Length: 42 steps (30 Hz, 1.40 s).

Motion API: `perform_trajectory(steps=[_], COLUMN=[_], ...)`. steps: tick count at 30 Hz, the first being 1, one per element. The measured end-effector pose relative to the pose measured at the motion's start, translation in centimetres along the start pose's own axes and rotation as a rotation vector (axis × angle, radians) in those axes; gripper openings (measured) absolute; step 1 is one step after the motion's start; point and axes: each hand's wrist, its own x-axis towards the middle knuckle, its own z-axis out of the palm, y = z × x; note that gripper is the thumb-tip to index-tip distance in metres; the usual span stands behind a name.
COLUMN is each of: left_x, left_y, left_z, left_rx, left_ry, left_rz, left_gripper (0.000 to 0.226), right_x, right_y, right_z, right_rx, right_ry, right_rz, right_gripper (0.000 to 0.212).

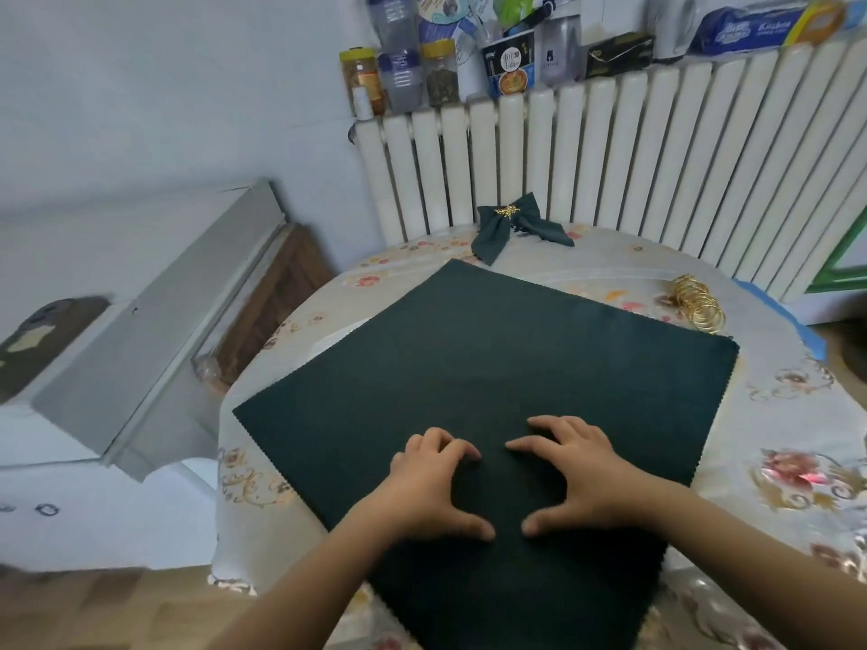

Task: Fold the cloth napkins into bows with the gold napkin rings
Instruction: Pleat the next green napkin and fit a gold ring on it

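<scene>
Resting spread, both hands on green napkin (492,349), floral-clothed table (774,415) beside white radiator (610,147).

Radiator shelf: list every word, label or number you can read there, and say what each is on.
"Kitchen": on the long blue box at the right end.
Instant noodle cup: print too blurred to read.
Jars, black box and bottles: labels too small or blurred to read.

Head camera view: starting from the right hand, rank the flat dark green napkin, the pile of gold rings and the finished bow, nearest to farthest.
From the right hand:
1. Flat dark green napkin, directly under the hand, touching it.
2. Pile of gold rings, far right of the table.
3. Finished bow, at the far edge by the radiator.
</scene>
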Motion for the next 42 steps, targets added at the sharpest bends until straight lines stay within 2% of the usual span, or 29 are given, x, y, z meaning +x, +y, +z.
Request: perform_trajectory(steps=[2, 3, 8, 12, 17, 23, 25, 27, 29, 30, 32, 34, 35, 38, 42], left_x=[-1.2, -1.4, -1.5, -1.7, -2.1, -1.3, -0.5, 0.2, 0.3, 0.3, 0.0, -0.4, -0.4, -0.1, 0.7], left_y=[-0.2, -0.2, -0.5, -1.0, -1.0, -0.9, -1.1, -1.2, -1.1, -1.1, -1.0, -1.2, -1.3, -1.4, -1.9], left_z=[0.4, 0.5, 1.3, 1.6, 0.4, -2.5, -2.6, -1.9, -0.6, 0.0, 0.8, 1.1, 1.3, 0.9, -1.2], left_rx=[0.045, 0.038, -0.112, -0.152, -0.130, -0.065, -0.052, 0.036, 0.154, 0.148, 0.048, -0.081, -0.109, -0.098, -0.215], left_ry=[-0.017, -0.002, 0.121, 0.185, 0.326, 0.038, 0.106, 0.298, 0.493, 0.521, 0.367, 0.168, 0.125, 0.124, -0.029], left_rz=[-0.013, -0.029, -0.064, -0.041, -0.047, -0.020, -0.043, -0.069, 0.006, 0.072, 0.153, 0.130, 0.123, 0.151, 0.156], left_gripper=[0.080, 0.076, 0.037, 0.018, 0.016, 0.018, 0.017, 0.020, 0.028, 0.031, 0.037, 0.045, 0.047, 0.042, 0.040], right_x=[-1.0, -1.1, -0.9, -1.3, -1.7, -1.2, -0.5, 0.3, 0.5, 0.4, 0.0, -0.3, -0.3, 0.3, 1.4], right_y=[-0.6, -0.8, -1.8, -2.1, -2.1, -1.8, -1.5, -1.1, -1.0, -0.9, -0.8, -0.9, -0.8, -0.8, -0.8], right_z=[0.3, 0.5, 1.2, 0.9, -1.1, -4.1, -4.0, -3.2, -2.4, -2.2, -1.9, -1.3, -0.7, 0.2, -1.2], right_rx=[-0.011, -0.018, 0.097, 0.082, 0.115, 0.097, 0.085, -0.055, -0.163, -0.143, -0.015, 0.051, 0.053, 0.042, 0.121], right_ry=[-0.038, -0.017, 0.137, 0.223, 0.250, -0.024, 0.058, 0.268, 0.423, 0.424, 0.268, 0.077, 0.039, 0.116, 0.110], right_rz=[-0.001, -0.004, -0.022, 0.026, 0.126, 0.085, 0.111, 0.132, 0.077, 0.025, -0.056, -0.072, -0.076, -0.100, -0.079], right_gripper=[0.098, 0.094, 0.036, 0.016, 0.012, 0.015, 0.014, 0.020, 0.030, 0.032, 0.039, 0.049, 0.049, 0.031, 0.019])
